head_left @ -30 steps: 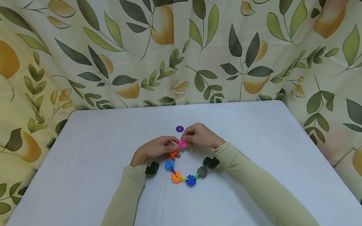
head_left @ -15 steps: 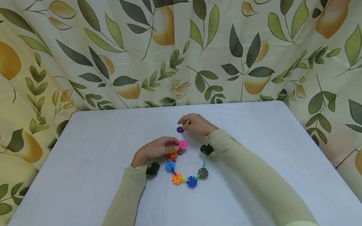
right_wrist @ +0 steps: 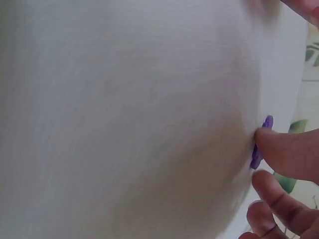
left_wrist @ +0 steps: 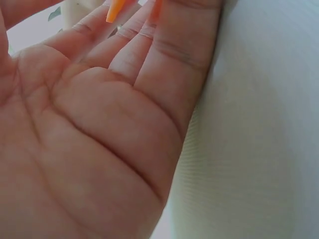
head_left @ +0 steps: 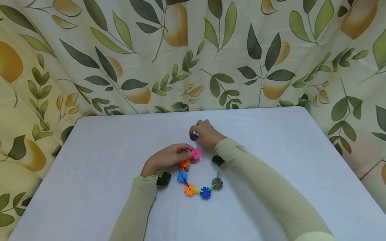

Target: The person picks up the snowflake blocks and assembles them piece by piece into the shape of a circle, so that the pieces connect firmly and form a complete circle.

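Observation:
My left hand (head_left: 170,157) pinches the pink snowflake disc (head_left: 196,153) at the end of a chain of slotted plastic discs. An orange disc (head_left: 185,163) hangs under those fingers, and its edge (left_wrist: 115,10) shows at the top of the left wrist view. From there the chain curves through light blue (head_left: 182,176), orange (head_left: 190,190), dark blue (head_left: 205,193) and grey (head_left: 217,183) discs, several others standing edge-on between them. Behind the chain, my right hand (head_left: 208,135) has thumb and fingers on a loose purple snowflake disc (right_wrist: 262,142), its thumb pressed against one face.
A white-covered table (head_left: 109,210) lies under everything. Along its far edge hangs a leaf-and-fruit patterned curtain (head_left: 169,79). Dark wrist camera mounts (head_left: 164,179) sit at both cuffs, the right one (head_left: 218,160) above the chain's open side.
My right hand has left the pink disc, reached away to the purple disc and taken hold of it. My left hand stays nearly in place with the chain.

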Motion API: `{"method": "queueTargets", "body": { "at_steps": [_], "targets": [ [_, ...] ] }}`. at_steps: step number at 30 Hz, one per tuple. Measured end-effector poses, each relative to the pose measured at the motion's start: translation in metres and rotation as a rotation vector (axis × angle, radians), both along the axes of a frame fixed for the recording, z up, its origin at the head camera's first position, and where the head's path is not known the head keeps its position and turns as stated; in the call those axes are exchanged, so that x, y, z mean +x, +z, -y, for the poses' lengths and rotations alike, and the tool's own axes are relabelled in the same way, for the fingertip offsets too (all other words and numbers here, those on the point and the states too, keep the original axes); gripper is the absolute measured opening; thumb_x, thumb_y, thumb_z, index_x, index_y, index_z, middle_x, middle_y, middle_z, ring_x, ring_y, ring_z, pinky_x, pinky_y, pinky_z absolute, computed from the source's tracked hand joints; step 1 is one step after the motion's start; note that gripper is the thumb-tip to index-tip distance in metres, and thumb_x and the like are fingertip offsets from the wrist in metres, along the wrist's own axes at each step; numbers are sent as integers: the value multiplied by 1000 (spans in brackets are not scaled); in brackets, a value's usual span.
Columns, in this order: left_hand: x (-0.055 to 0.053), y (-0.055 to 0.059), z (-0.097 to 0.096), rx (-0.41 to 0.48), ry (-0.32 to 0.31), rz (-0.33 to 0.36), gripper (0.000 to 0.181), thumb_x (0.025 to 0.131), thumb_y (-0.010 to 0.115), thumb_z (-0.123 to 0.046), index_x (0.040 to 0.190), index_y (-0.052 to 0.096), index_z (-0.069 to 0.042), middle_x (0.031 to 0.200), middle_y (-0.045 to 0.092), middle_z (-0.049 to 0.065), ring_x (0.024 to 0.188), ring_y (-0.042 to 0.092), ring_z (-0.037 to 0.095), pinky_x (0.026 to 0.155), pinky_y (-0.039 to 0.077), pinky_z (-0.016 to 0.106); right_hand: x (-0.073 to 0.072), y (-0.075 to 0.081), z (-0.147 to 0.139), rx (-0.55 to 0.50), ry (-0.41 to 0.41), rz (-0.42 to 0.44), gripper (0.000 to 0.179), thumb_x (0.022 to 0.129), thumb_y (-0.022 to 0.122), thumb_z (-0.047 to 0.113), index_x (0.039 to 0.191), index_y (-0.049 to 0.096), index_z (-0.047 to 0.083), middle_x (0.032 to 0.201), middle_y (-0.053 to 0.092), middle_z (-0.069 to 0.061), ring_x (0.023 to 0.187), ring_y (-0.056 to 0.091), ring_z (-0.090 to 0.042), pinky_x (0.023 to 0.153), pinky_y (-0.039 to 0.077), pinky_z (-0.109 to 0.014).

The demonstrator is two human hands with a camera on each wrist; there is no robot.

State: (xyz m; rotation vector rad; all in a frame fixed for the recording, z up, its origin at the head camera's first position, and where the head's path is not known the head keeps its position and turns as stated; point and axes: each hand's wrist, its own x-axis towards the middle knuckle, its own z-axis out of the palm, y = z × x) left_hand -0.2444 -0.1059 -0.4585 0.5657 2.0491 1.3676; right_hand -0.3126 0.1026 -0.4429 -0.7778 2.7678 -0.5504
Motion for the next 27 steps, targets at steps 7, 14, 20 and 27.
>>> {"method": "queueTargets", "body": {
  "at_steps": [7,14,20,27],
  "targets": [
    [1,0,-6,4,48,-5,29,112,57,-24,127,68,-1,94,63,4,85,56,19,77,47,30,7,6,-13,-25,-8,37,21,93,77,0,111,66,2,106,69,-12,103,55,-30,95,51,-42],
    [1,-2,-8,4,101,9,25,111,60,-25,118,71,-3,93,68,4,78,57,19,71,48,28,19,8,-34,-122,-6,69,13,94,75,-1,103,66,1,96,70,-10,87,61,-24,85,55,-38],
    [2,0,-9,11,103,31,23,111,61,-24,113,70,-3,100,75,6,80,56,19,73,47,28,34,9,-51,-227,21,64,4,96,77,3,95,75,0,87,70,-5,82,59,-20,79,53,-35],
    [1,1,-10,-11,101,26,21,111,60,-23,111,69,-4,100,76,6,81,57,19,75,45,29,55,9,-66,-325,24,83,5,97,76,2,95,81,3,84,72,1,75,58,-15,72,51,-32]
  ]
}}
